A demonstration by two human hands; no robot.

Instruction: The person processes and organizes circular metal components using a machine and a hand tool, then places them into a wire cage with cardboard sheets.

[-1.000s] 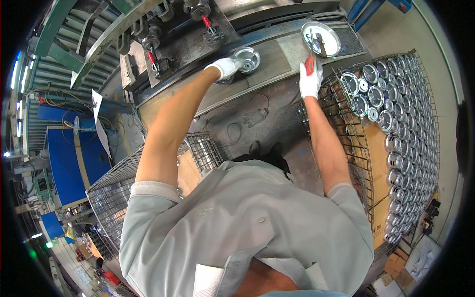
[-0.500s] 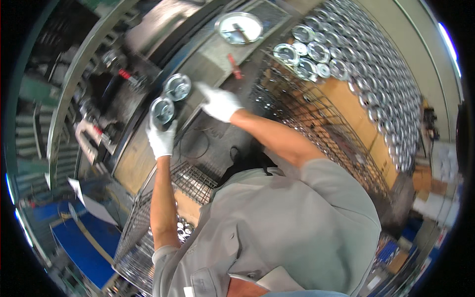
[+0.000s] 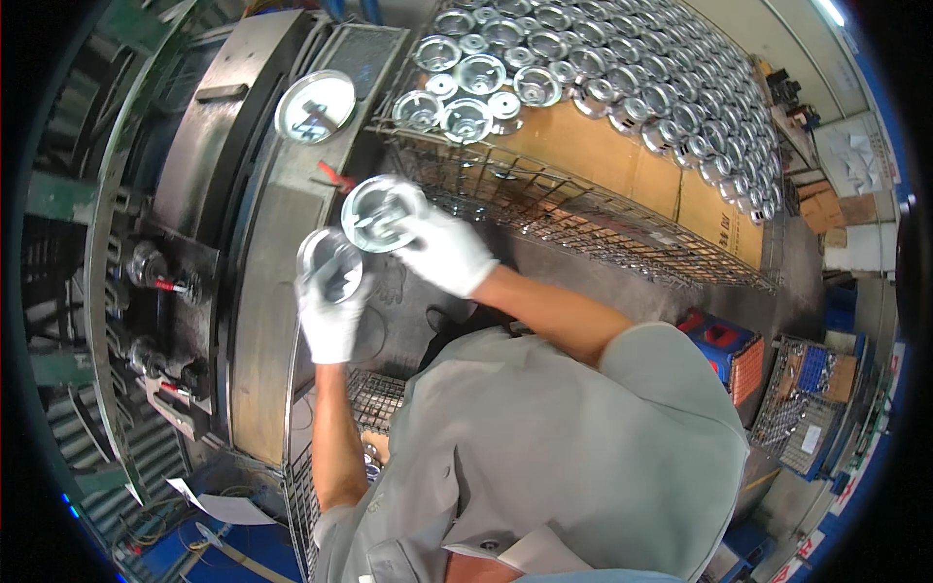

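Since half a second ago, the right hand, open beside the cups then, has closed on one of them, and the two metal cups have come away from the bench toward the person's body. The view has also swung round to the right, bringing the large wire-mesh basket farther into the middle.

The right hand, in a white glove, grasps the right-hand metal cup by its near side, its fingertips reaching in over the rim; motion blur hides their exact placement. The left hand, gloved likewise, still grasps the left-hand metal cup from below, fingers wrapped about its wall. Both cups are held up at the bench's near edge, mouths showing, just beside each other; whether their rims touch cannot be told.

Just beyond the right-hand cup lies the red-handled screwdriver, its shaft unclear. Farther along the bench stands a round white dish with a dark tool inside. More shiny cups stand in close rows on cardboard in the large basket. Red-handled clamps sit left of the bench.
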